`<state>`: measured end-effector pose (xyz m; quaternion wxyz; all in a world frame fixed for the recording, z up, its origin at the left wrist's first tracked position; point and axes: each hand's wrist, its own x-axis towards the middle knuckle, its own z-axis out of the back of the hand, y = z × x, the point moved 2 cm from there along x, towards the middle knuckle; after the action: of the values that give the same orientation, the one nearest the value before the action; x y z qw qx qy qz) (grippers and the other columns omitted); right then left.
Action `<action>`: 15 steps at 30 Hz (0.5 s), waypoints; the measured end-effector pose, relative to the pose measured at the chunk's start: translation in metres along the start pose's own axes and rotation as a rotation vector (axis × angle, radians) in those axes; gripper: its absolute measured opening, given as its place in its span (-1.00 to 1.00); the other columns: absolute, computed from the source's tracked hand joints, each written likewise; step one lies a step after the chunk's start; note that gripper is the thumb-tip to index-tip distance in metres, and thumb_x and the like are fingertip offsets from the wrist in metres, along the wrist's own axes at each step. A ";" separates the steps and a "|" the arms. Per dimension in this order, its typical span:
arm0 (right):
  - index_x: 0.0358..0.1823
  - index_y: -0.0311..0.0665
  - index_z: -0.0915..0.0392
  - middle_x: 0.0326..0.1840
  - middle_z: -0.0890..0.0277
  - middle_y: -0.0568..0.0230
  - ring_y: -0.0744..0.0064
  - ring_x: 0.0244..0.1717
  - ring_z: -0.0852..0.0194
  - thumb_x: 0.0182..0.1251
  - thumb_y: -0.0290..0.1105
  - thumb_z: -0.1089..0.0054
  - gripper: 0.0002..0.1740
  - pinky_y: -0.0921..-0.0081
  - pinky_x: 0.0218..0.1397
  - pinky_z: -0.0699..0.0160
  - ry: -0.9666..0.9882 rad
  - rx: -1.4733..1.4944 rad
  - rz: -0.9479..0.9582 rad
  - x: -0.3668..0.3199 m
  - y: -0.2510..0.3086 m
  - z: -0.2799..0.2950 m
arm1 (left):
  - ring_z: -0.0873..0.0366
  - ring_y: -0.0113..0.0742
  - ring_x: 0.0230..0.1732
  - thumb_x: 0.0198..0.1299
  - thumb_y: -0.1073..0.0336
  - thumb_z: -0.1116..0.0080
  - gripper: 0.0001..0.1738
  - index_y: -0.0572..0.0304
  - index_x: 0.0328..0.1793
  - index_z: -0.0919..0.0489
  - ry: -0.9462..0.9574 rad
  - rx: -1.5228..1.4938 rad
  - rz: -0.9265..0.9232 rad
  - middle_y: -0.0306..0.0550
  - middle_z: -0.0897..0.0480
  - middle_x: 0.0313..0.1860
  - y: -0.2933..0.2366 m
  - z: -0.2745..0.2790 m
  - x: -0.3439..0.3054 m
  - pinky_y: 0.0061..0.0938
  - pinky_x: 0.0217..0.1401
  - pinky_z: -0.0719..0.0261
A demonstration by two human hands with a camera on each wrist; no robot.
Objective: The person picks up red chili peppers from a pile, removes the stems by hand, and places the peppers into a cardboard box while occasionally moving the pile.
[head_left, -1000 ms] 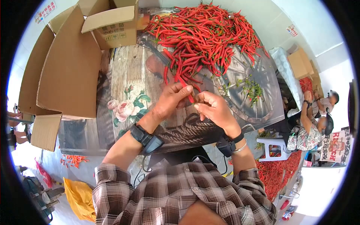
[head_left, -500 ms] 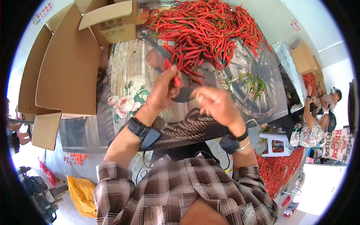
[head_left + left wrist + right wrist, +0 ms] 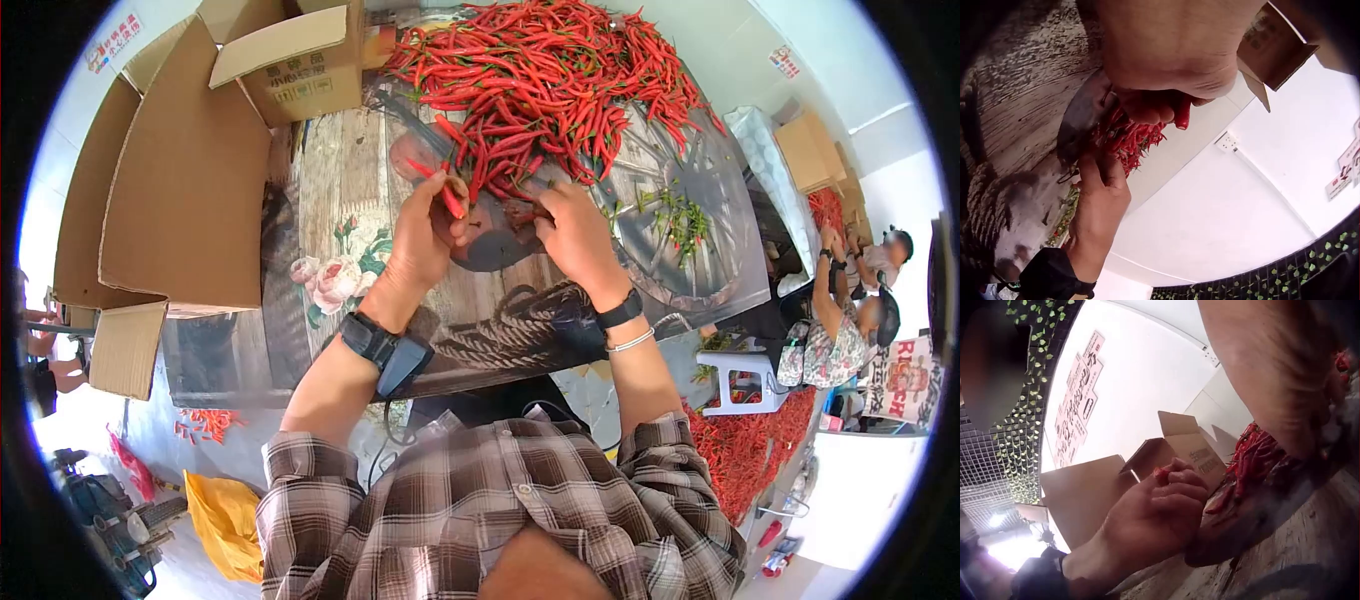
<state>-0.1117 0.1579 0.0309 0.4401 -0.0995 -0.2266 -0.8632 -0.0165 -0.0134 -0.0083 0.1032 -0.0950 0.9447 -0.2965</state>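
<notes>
Red chilies [image 3: 452, 200] are gripped in my left hand [image 3: 423, 240], with one tip poking out past the thumb. A red end [image 3: 1182, 114] shows under that hand [image 3: 1172, 47] in the left wrist view, and another [image 3: 1161, 476] above its curled fingers in the right wrist view. My right hand [image 3: 582, 240] reaches to the near edge of the large chili pile [image 3: 540, 90], fingers bent and pointing at dark red chilies there. Whether its fingertips pinch one is hidden. The two hands are apart.
A big open cardboard box [image 3: 185, 190] stands on the table's left. Green stems [image 3: 682, 222] lie to the right of the pile. A white stool [image 3: 745, 384] stands beyond the table's edge, with people sitting at the far right.
My right hand has moved away from my left hand and up to the pile's near edge. My left hand has shifted left and slightly up, still gripping red chili.
</notes>
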 end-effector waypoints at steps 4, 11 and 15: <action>-0.26 -0.32 -0.56 -0.39 -0.41 0.11 0.13 -0.27 -0.45 0.02 -0.52 -0.17 -0.80 0.28 -0.22 -0.42 0.024 0.139 -0.038 -0.014 -0.027 0.016 | -0.31 -0.47 -0.59 0.32 0.07 0.08 -0.71 0.10 -0.29 -0.47 -0.013 -0.014 0.008 -0.26 -0.43 -0.53 0.002 0.002 0.002 -0.55 -0.54 -0.24; -0.24 -0.34 -0.56 -0.39 -0.50 0.50 0.74 -0.38 -0.36 0.17 -0.49 -0.27 -0.86 0.70 -0.30 -0.33 -0.230 0.705 -0.562 -0.083 -0.083 0.075 | -0.23 -0.50 -0.61 0.32 0.10 0.06 -0.71 0.16 -0.30 -0.47 0.009 -0.027 0.006 -0.25 -0.41 -0.51 0.000 -0.001 0.003 -0.60 -0.56 -0.12; -0.18 -0.33 -0.55 -0.29 -0.59 0.40 0.64 -0.27 -0.52 0.23 -0.48 -0.24 -0.85 0.68 -0.21 -0.44 -0.454 0.824 -0.622 -0.127 -0.106 0.100 | -0.21 -0.50 -0.62 0.31 0.12 0.04 -0.73 0.16 -0.27 -0.48 0.041 -0.028 -0.001 -0.25 -0.40 -0.53 0.003 0.003 0.006 -0.61 -0.57 -0.13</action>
<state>-0.1250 0.3505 0.0391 0.1075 -0.0313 -0.6528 -0.7492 -0.0216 -0.0143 -0.0128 0.0823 -0.0910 0.9506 -0.2853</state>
